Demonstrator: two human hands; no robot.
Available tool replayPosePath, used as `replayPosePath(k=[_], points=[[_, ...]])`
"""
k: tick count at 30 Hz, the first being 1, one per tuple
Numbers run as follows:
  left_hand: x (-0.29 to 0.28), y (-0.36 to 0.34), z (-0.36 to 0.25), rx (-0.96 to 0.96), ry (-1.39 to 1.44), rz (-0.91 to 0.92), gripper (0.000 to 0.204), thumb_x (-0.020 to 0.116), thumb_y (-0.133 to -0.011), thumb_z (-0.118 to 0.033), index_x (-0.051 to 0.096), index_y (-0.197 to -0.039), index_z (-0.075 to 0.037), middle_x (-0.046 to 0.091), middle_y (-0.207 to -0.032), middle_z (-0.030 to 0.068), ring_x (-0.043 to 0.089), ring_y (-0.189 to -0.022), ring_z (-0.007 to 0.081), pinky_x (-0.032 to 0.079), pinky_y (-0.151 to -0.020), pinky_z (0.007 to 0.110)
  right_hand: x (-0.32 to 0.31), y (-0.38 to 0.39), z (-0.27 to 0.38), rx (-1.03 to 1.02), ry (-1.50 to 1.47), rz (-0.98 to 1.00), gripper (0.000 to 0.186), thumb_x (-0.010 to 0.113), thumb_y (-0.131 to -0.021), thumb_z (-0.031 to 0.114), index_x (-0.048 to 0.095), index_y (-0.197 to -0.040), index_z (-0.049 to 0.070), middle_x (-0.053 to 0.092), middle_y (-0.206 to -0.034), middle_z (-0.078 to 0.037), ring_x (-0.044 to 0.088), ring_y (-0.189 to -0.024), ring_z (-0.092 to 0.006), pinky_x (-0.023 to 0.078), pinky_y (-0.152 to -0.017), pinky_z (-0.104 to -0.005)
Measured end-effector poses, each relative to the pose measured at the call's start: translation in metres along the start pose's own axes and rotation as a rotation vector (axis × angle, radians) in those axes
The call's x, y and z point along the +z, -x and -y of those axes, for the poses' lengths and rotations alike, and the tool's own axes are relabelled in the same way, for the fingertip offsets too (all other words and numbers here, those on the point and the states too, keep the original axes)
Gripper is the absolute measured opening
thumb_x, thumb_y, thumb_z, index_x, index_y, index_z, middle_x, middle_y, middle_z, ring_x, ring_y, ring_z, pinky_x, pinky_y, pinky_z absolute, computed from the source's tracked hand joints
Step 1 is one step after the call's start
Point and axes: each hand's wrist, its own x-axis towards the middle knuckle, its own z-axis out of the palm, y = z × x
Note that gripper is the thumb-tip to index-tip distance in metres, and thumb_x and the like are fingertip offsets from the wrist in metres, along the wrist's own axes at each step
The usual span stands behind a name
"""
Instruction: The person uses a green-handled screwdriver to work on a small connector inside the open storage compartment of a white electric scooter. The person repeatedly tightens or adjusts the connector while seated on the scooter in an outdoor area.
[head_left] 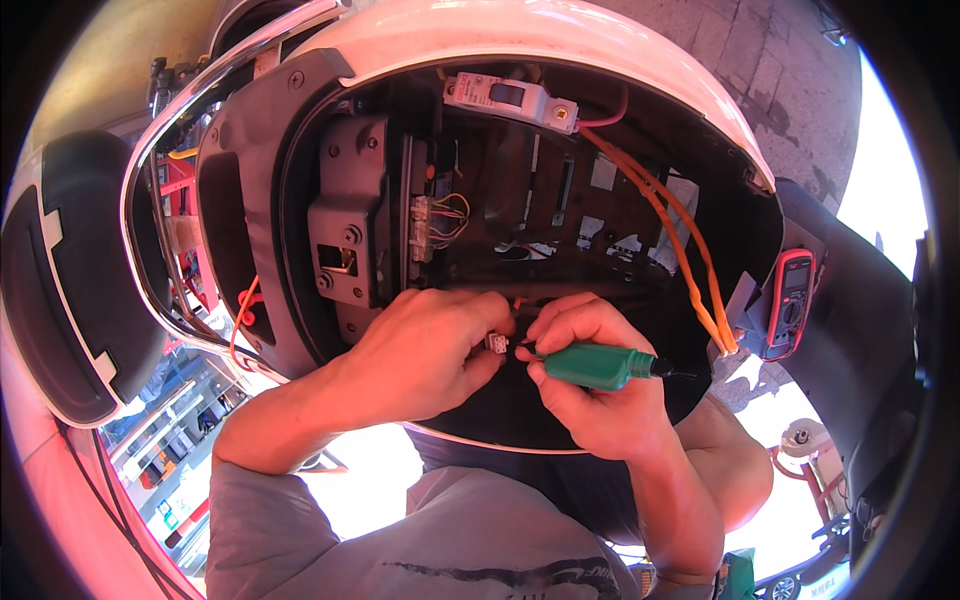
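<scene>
My left hand [430, 340] is closed, pinching a small white multi-pin wire connector [497, 343] between thumb and fingers. Its open face points toward my right hand [595, 405]. That hand grips a green pen-like tool [595, 367], with a thin black end near the connector and a black lead or tail at the other end. A narrow gap seems to separate the tool's end from the connector. Both hands are over the near side of a dark open compartment [480, 420] in a white-and-black scooter-like body.
A white circuit breaker [510, 100] sits at the compartment's far rim. Thick orange cables [690, 225] run from it to the right edge, near a red multimeter [790, 303]. A connector block with thin wires [422, 228] is inside, beside a metal latch plate [350, 215]. A black padded backrest [85, 270] lies left.
</scene>
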Motion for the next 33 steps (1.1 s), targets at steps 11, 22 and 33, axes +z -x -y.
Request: replayPosePath(k=[11, 22, 33], points=[[-0.001, 0.0004, -0.0006, 0.014, -0.028, 0.041, 0.012, 0.071, -0.084, -0.009, 0.065, -0.092, -0.001, 0.07, -0.085, 0.0181, 0.069, -0.078, 0.0403, 0.055, -0.069, 0.047, 0.0068, 0.0003, -0.0014, -0.001, -0.066, -0.028, 0.027, 0.067, -0.079, -0.014, 0.059, -0.099, 0.003, 0.066, -0.096, -0.01, 0.066, -0.086, -0.0166, 0.053, -0.078, -0.0279], [0.0013, 0.0001, 0.0017, 0.04, -0.039, 0.024, 0.013, 0.072, -0.08, -0.006, 0.065, -0.089, 0.0, 0.069, -0.083, 0.0184, 0.069, -0.076, 0.0404, 0.055, -0.065, 0.047, 0.004, -0.0005, 0.0005, -0.019, 0.041, 0.08, 0.032, 0.07, -0.076, -0.016, 0.055, -0.096, 0.003, 0.062, -0.102, -0.012, 0.063, -0.091, -0.0155, 0.052, -0.081, -0.0274], [0.0001, -0.0012, -0.0012, 0.052, -0.035, 0.024, 0.014, 0.072, -0.077, -0.005, 0.064, -0.088, 0.0, 0.07, -0.081, 0.0183, 0.069, -0.076, 0.0408, 0.055, -0.064, 0.047, 0.0074, -0.0017, -0.0001, -0.029, 0.039, 0.061, 0.031, 0.07, -0.073, -0.015, 0.056, -0.094, 0.002, 0.063, -0.097, -0.012, 0.065, -0.088, -0.0191, 0.054, -0.079, -0.0296]])
